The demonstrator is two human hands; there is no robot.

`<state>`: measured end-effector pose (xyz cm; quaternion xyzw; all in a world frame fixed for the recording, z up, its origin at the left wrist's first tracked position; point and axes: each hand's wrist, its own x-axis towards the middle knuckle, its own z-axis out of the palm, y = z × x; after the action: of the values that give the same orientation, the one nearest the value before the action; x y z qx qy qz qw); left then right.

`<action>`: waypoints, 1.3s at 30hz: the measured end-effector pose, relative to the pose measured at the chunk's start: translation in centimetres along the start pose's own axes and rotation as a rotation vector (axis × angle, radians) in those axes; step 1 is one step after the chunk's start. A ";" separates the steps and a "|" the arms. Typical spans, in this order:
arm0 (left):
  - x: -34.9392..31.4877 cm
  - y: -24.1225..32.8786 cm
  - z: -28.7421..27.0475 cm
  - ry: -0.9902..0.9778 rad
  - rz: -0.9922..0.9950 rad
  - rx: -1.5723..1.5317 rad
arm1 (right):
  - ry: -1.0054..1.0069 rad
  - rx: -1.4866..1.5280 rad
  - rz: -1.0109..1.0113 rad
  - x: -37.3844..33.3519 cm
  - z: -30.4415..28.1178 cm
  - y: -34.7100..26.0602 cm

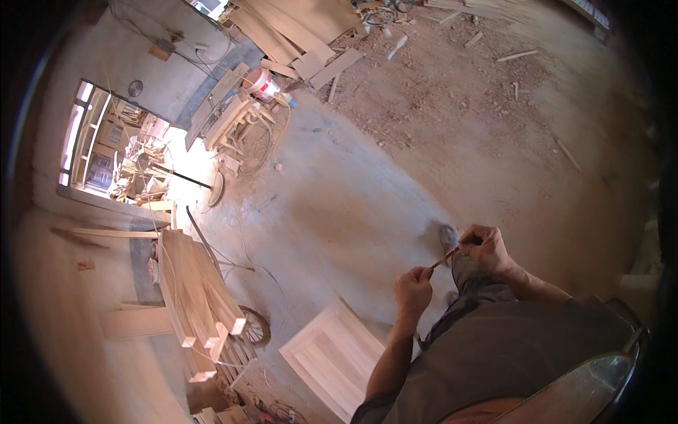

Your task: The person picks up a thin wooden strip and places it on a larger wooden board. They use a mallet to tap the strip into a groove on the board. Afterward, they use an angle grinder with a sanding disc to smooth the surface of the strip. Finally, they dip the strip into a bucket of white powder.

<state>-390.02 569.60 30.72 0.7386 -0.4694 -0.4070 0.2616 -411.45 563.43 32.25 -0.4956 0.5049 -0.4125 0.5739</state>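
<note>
Head view is looking down on a wide dusty floor that is filling most of the scene, with wood scraps lying scattered at the far right. Over at the far side a heap of pale planks is leaning together, and just near of it a red and white bucket is standing beside a wooden workbench. On the left, bright daylight is pouring through a doorway. Nearer on the left, a stack of long timber beams is lying on a cart, its wheel showing just at the right of the stack. Right beside that, at the near centre, a pale panelled wooden board is lying flat on the floor, close to the person's left forearm. The person's grey trouser leg is stretching out below the hands, the foot resting on the floor. Now the hands: the left hand is closing in a pinch on the near end of a thin pencil-like stick, and the right hand is curling tight around its far end, so the stick is hanging slantwise between both hands, above the knee.
</note>
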 end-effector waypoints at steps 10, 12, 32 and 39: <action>29.1 5.4 -15.5 0.361 -0.063 -0.015 | -0.229 -0.272 -0.331 34.8 14.0 -8.3; 33.5 5.7 -20.1 0.417 -0.111 -0.072 | -0.284 -0.267 -0.384 40.8 18.4 -10.7; 101.7 10.5 -52.5 0.171 -0.050 -0.565 | 0.160 -0.383 0.314 99.8 25.3 -12.3; 121.7 12.4 -63.1 0.395 -0.122 -0.779 | -0.095 -0.437 0.286 127.5 37.3 -12.2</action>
<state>-314.73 454.32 30.48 0.6750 -0.1775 -0.4192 0.5806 -355.12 442.91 22.50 -0.5500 0.6195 -0.1847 0.5288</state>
